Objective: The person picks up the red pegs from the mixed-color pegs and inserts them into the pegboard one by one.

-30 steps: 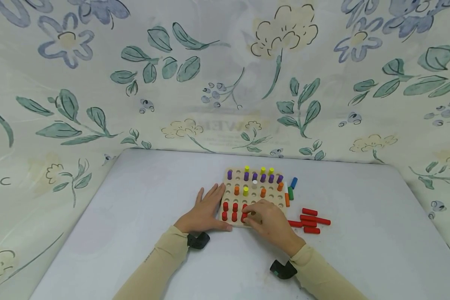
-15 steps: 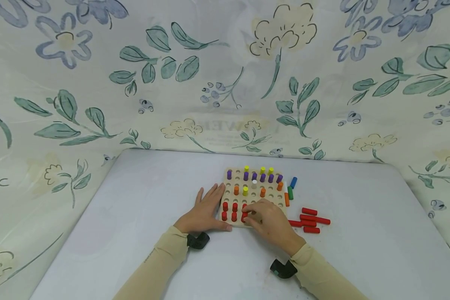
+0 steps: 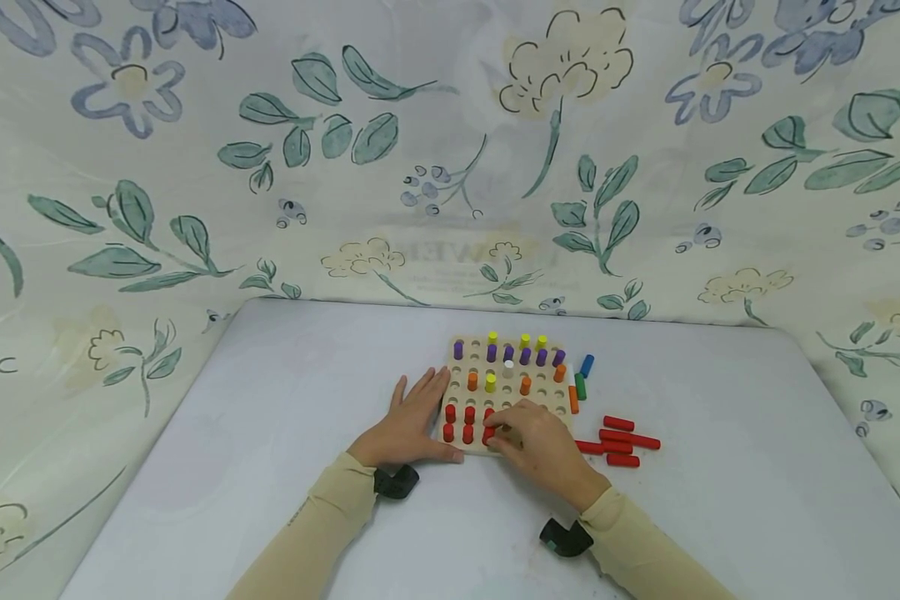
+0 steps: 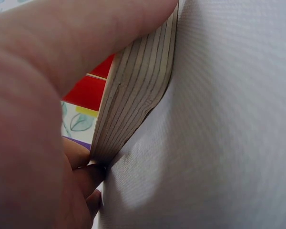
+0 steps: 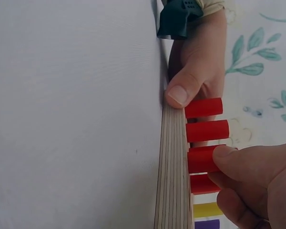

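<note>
A wooden pegboard (image 3: 452, 389) stands on the table with colored pegs upright in its holes. My left hand (image 3: 405, 431) lies spread at its front left corner, fingers along the left edge. In the right wrist view the left thumb presses the front edge. My right hand (image 3: 546, 446) pinches a red peg (image 5: 201, 160) in the front row, which stands in the board; its fingertips partly cover the peg. Several more red pegs, such as this front-left peg (image 3: 448, 433), fill the left end of the two nearest rows. The right hand hides the holes beneath it.
Several loose red pegs (image 3: 622, 460) lie right of the board. A blue peg (image 3: 587, 365), a green peg (image 3: 581, 387) and an orange peg (image 3: 573, 400) lie by its right edge. Purple pegs (image 3: 525, 357) and yellow pegs (image 3: 492, 337) stand toward the back.
</note>
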The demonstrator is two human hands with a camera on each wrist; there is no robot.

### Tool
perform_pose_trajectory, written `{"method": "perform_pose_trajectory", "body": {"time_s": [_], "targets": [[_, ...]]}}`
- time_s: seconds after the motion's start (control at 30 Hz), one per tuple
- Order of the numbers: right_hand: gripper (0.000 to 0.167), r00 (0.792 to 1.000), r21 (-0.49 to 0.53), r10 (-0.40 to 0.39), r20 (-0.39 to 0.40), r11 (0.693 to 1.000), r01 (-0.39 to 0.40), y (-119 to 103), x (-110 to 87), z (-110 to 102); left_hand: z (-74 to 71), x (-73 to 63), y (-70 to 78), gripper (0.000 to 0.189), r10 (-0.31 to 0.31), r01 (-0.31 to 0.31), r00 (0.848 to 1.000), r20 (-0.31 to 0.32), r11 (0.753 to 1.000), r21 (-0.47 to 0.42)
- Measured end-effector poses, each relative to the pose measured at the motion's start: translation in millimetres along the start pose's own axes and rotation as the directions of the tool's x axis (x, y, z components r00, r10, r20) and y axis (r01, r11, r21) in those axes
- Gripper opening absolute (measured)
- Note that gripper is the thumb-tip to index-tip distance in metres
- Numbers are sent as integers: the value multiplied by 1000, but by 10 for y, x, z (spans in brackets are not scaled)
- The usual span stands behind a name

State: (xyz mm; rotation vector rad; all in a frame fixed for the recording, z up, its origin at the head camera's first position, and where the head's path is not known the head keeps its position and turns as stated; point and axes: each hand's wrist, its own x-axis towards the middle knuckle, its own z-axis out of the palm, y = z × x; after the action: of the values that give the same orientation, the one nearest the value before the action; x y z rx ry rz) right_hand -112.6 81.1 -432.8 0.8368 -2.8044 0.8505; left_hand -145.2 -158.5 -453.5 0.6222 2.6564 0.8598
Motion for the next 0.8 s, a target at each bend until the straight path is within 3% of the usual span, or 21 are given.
{"method": "perform_pose_trajectory", "body": {"time_s": [0.37,0.8], "targets": [[29,1000,4,6,18,1000,-6,6,1,-17,-2,10,-4,121,-9,9,1000,8,1000,10],[28,998,6,53,36,999,-54,26,20,-185,0,12,1,121,-13,13,1000,3,1000,2]]}}
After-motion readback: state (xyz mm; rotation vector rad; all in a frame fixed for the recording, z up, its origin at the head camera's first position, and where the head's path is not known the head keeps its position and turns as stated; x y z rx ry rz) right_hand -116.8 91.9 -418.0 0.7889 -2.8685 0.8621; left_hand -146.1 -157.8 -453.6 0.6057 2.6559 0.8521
